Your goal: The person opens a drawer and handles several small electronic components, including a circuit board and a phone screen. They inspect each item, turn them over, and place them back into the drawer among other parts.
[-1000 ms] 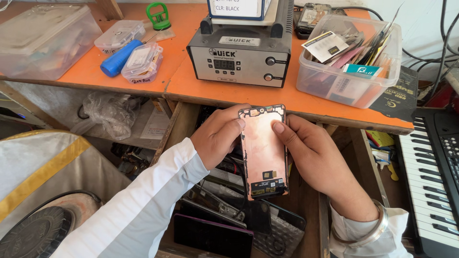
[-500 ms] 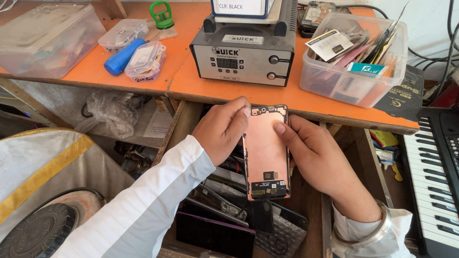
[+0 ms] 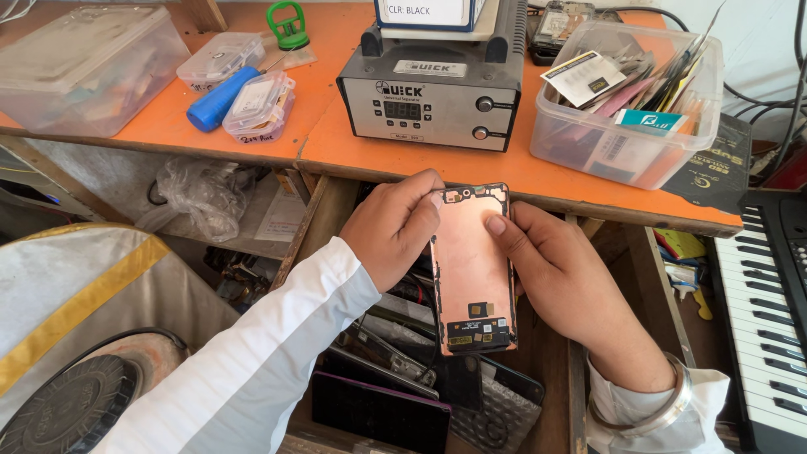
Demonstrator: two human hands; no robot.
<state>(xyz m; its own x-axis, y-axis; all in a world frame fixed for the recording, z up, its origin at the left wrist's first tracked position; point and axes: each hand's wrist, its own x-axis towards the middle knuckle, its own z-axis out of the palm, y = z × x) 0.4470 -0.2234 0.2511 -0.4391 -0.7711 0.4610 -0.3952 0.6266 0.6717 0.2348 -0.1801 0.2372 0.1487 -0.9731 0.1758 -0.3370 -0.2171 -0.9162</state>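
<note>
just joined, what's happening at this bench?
A person in white sleeves holds a copper-backed phone display panel in both hands, over an open drawer stacked with other phone screens. The left hand pinches the panel's top left edge; the right hand supports the right side, thumb resting on the back. The panel faces back-up, its connector end toward the person. On the orange workbench behind sit a grey heating station and a clear bin of parts, untouched.

Along the front edge of the desk (image 3: 353, 155) a narrow bare strip stays free. Behind it the grey machine (image 3: 433, 97) and two clear boxes (image 3: 626, 109) block. Below, the open drawer (image 3: 324, 219) is crowded with stacked screens (image 3: 378, 403).
</note>
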